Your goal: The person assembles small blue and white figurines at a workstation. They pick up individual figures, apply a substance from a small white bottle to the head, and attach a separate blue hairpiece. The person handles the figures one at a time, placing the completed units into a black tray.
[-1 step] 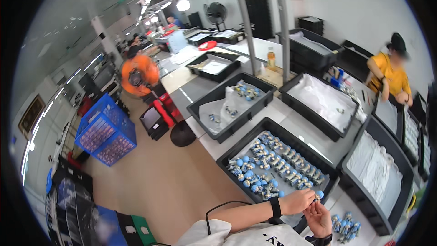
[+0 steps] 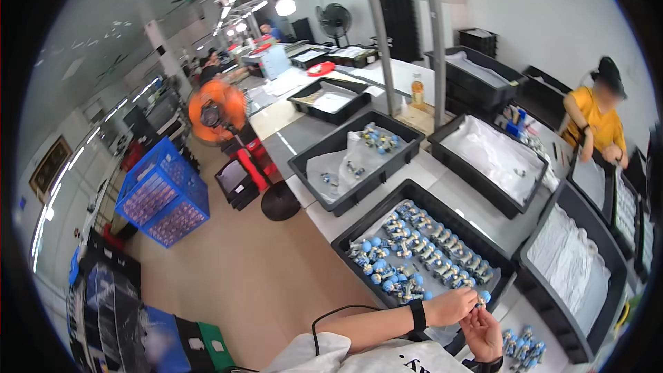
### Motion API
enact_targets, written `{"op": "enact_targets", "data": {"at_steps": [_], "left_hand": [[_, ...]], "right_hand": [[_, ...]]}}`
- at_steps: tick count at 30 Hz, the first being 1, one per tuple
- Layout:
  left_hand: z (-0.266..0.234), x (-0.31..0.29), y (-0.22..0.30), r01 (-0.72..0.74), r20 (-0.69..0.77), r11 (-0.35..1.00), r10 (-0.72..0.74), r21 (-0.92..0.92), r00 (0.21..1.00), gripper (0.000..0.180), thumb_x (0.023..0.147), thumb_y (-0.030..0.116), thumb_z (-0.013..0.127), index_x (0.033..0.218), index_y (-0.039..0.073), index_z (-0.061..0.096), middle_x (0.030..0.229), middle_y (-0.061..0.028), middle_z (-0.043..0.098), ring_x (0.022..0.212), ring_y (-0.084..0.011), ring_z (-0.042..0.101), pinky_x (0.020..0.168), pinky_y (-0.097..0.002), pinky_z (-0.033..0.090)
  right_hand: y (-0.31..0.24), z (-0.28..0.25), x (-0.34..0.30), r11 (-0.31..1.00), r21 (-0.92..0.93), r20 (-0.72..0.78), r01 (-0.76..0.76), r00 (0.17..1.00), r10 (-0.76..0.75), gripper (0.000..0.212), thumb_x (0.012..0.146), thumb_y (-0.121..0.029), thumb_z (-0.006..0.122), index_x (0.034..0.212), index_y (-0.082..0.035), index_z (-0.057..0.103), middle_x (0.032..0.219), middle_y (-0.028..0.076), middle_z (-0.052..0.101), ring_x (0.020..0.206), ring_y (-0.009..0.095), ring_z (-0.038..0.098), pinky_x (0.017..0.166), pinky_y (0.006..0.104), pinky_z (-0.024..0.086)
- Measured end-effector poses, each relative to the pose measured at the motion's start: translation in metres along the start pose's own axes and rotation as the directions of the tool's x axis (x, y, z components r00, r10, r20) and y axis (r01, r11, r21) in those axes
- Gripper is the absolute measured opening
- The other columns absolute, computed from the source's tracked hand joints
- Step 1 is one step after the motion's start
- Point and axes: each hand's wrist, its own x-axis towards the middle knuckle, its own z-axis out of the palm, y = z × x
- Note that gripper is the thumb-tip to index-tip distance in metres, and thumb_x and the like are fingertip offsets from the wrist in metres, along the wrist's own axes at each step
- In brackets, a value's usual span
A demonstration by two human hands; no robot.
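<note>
A small figurine with a round blue head [image 2: 485,297] is pinched between my two hands, above the near edge of a black tray [image 2: 469,228]. My left hand [image 2: 452,306] has its fingers closed at the figurine. My right hand [image 2: 483,335] grips it from below, fingers curled; much of the body is hidden by the fingers. Inside the tray, similar blue-headed figurines [image 2: 442,252] lie in rows on the right, with a looser heap [image 2: 387,273] on the left. Another pile of figurines [image 2: 525,347] rests on the table beside my right hand.
Behind stand a black tray with a few figurines on white sheeting [image 2: 338,202] and another lined tray [image 2: 483,155]. A lined black bin [image 2: 570,262] is at right. Metal posts [image 2: 436,48] rise from the table. A person in yellow [image 2: 599,121] works at far right; blue crates [image 2: 166,193] stand left.
The whole view has shifted slightly. My hands keep the same hold on the figurine, and the figurines in the tray look unmoved.
</note>
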Motion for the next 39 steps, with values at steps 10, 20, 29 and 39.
{"op": "enact_targets", "data": {"at_steps": [10,20,29,39], "left_hand": [[0.000,0.000,0.002,-0.020,-0.063,1.000,0.021,0.019,0.998,0.015,0.071,0.007,0.054,0.082,-0.004,0.054,0.083,-0.0111,0.051,0.078,-0.0256,0.051,0.067,-0.0329,0.047],[0.001,0.005,0.002,-0.034,-0.027,0.999,0.034,-0.004,0.999,0.013,0.070,0.007,0.055,0.079,-0.003,0.054,0.084,-0.0126,0.052,0.078,-0.0267,0.052,0.069,-0.0330,0.046],[0.007,0.007,0.001,-0.060,-0.028,0.998,0.059,-0.033,0.998,0.014,0.070,0.008,0.055,0.079,-0.003,0.054,0.083,-0.0128,0.051,0.078,-0.0268,0.051,0.068,-0.0335,0.046],[0.003,0.003,0.005,-0.058,0.001,0.997,0.059,-0.054,0.998,0.014,0.070,0.008,0.055,0.078,-0.003,0.055,0.083,-0.0122,0.051,0.078,-0.0261,0.050,0.069,-0.0332,0.044]], "right_hand": [[-0.004,-0.001,0.002,0.998,-0.050,0.088,-0.032,0.995,0.036,0.010,0.085,-0.008,0.057,0.092,-0.002,0.061,0.086,0.009,0.066,0.086,0.022,0.061,0.094,0.0421,0.043],[-0.006,-0.007,0.002,1.000,-0.011,0.002,0.000,1.000,0.000,0.008,0.084,-0.007,0.057,0.087,-0.001,0.061,0.081,0.010,0.066,0.080,0.023,0.062,0.092,0.0437,0.045],[-0.003,0.001,-0.010,0.999,0.005,-0.040,0.048,0.998,-0.048,0.008,0.085,-0.007,0.056,0.086,0.000,0.060,0.081,0.010,0.065,0.079,0.023,0.061,0.089,0.0420,0.047],[0.004,-0.001,-0.016,0.997,0.023,-0.033,0.075,0.997,-0.075,0.010,0.085,-0.008,0.055,0.088,0.001,0.061,0.083,0.010,0.066,0.080,0.024,0.062,0.090,0.0423,0.047]]}}
